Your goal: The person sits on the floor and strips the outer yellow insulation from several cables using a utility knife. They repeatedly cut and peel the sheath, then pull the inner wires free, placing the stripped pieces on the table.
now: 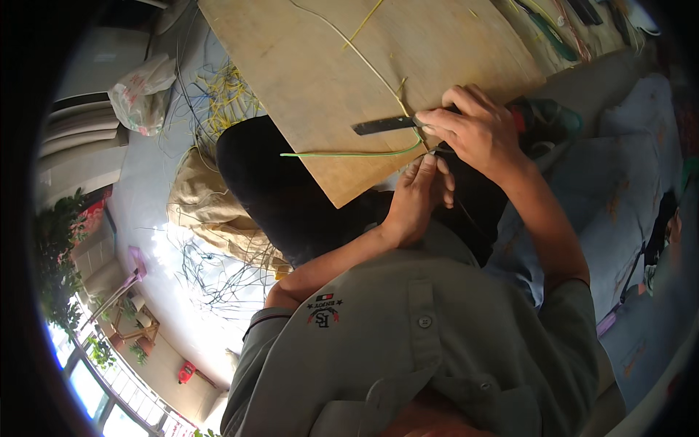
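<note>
My right hand holds a flat dark blade, which looks like a knife blade, over a wooden board. Under the blade passes a pale cable that runs up across the board. From that spot a green wire bends left, its tip beyond the board's edge. Just below, my left hand pinches other thin wire ends between thumb and fingers at the board's near edge. What lies inside the left fingers is hidden. Yellow scraps of sheathing lie beside the cable.
A green-handled tool lies at the upper right near more wires. Tangled yellow wire is on the floor at the left, with a tan sack and dark wires below it. A plastic bag stands farther left.
</note>
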Demonstrator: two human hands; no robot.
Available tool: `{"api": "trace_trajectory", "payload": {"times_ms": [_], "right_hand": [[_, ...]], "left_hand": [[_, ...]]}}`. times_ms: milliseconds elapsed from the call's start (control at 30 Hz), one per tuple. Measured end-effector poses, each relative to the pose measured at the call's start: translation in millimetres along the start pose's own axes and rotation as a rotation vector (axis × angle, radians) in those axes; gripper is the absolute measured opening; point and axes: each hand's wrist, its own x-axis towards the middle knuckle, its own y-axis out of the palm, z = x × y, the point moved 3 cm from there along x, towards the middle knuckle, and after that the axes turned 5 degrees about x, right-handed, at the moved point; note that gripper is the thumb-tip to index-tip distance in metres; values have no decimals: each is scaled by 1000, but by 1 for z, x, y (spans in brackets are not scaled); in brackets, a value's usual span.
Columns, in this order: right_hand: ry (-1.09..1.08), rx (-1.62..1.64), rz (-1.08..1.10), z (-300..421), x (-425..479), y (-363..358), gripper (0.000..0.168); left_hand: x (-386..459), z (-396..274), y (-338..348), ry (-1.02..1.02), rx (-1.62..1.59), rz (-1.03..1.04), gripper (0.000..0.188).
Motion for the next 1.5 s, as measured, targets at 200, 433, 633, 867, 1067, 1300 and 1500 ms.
{"api": "trace_trajectory", "payload": {"times_ms": [200, 433, 633, 867, 1067, 1300, 1500], "right_hand": [[-79, -58, -80, -8, 15, 10, 11], [-91, -107, -55, -7, 17, 10, 14], [-32, -39, 9, -11, 3, 3, 20], [-154, -94, -105, -18, 13, 8, 18], [-158, -90, -133, -19, 12, 11, 16], [-27, 77, 42, -14, 3, -1, 14], [2, 33, 38, -13, 5, 3, 11]], "left_hand": [[-2, -2, 2, -18, 0, 12, 28], [-2, -3, 1, -23, -12, -35, 27], [-2, -2, 1, -13, -24, -29, 28], [-2, -1, 2, -25, -27, -25, 27], [-1, -2, 5, -1, -67, -47, 26], [0, -2, 3, 7, -54, -37, 26], [-1, -3, 2, 5, -19, -32, 26]]}}
